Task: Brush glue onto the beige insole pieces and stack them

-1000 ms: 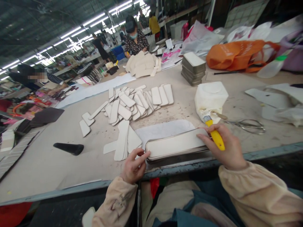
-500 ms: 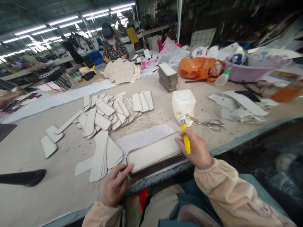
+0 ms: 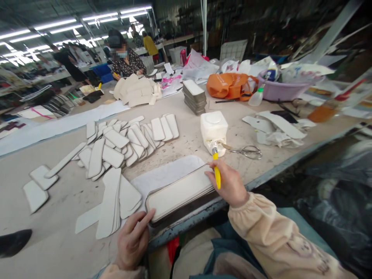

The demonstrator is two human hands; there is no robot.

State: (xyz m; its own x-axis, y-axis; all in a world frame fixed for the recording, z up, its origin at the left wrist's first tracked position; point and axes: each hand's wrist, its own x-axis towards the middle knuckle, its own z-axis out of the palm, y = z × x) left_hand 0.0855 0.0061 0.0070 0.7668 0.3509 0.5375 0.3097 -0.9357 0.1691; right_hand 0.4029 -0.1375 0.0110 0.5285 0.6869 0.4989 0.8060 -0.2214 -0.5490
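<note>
A stack of long pale panels (image 3: pixel 180 190) with rounded corners and dark edges lies at the table's front edge. My left hand (image 3: pixel 133 236) is at its left end, fingers bent, one fingertip on the top panel's corner. At the far right end, my right hand (image 3: pixel 231 184) pinches the panel's edge between thumb and fingers. Across that hand runs the yellow handle of a brush (image 3: pixel 217 172), its head at the opening of a white plastic container (image 3: pixel 214 126). Left of the stack, several loose pale panels (image 3: pixel 110 205) are fanned out.
Many small rounded panels (image 3: pixel 116 145) lie heaped beyond the stack. Scissors (image 3: pixel 250 152) sit right of the container. Farther back are a panel pile (image 3: pixel 194 99), an orange bag (image 3: pixel 228 86) and a purple basin (image 3: pixel 285 89). A co-worker (image 3: pixel 128 64) sits across the table.
The view has swung slightly right, so things appear shifted left. Both hands keep their places at the ends of the stack, and the brush stays at the container.
</note>
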